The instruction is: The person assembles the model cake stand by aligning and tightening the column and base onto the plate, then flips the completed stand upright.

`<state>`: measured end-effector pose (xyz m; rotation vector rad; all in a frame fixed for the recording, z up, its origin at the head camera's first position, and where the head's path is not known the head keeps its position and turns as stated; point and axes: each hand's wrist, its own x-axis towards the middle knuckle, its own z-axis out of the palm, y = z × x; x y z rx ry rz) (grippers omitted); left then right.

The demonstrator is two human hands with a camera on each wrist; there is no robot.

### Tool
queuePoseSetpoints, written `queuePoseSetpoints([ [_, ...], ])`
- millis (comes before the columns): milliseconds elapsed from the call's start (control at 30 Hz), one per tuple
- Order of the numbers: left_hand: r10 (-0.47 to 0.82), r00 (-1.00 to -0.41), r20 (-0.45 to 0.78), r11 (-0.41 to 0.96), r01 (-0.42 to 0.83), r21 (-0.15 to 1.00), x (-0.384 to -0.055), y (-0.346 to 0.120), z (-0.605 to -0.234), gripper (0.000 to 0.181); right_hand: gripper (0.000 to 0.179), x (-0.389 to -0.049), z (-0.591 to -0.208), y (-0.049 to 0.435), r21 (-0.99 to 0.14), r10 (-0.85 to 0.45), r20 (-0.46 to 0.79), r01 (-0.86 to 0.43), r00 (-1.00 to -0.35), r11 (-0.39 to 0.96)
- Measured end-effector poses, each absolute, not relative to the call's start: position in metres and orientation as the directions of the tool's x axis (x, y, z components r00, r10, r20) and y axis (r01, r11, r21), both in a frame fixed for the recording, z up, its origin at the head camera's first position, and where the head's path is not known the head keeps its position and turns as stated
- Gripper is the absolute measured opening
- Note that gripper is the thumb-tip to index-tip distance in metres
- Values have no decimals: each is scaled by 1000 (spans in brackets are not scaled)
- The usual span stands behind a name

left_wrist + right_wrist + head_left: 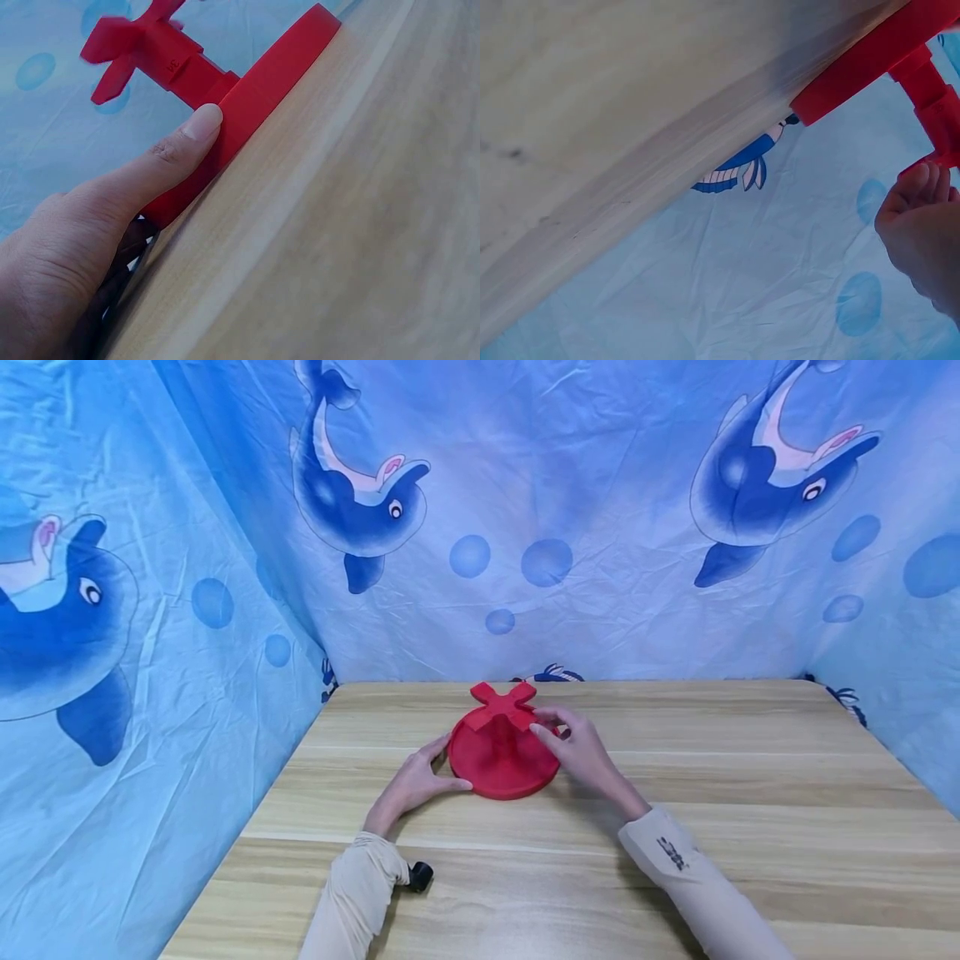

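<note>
A red round base (504,783) with a raised rim rests on the table. From its middle rises a thick red post (180,69), topped by a red four-armed cross (501,703). My left hand (415,782) grips the base at its left side, thumb on the near rim and fingers around the far left edge. In the left wrist view, the thumb of that hand (97,214) presses the rim wall. One arm of the cross, at the near right, is pinched between the thumb and fingers of my right hand (583,750). The right wrist view shows those fingertips (915,180) at the cross, partly cut off by the frame.
The wood-grain table (750,793) extends around the base. Blue cloth (637,627) printed with dolphins hangs behind the table and along both sides. A small black device (421,877) sits at the left sleeve cuff.
</note>
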<state>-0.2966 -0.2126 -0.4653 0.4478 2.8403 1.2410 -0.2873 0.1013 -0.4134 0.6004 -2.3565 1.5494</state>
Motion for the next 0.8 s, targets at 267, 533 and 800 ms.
queuePoseSetpoints([
  [267, 264, -959, 102, 647, 255, 719, -297, -213, -466, 110, 40, -299, -413, 104, -829, -110, 414, -425, -903, 364],
  [533, 260, -961, 89, 655, 243, 715, -298, -213, -467, 110, 52, -315, -418, 99, -822, -199, 413, -457, -889, 340],
  [800, 259, -962, 86, 647, 239, 724, -298, -213, -467, 110, 51, -316, -416, 97, -838, -208, 371, -423, -905, 345],
])
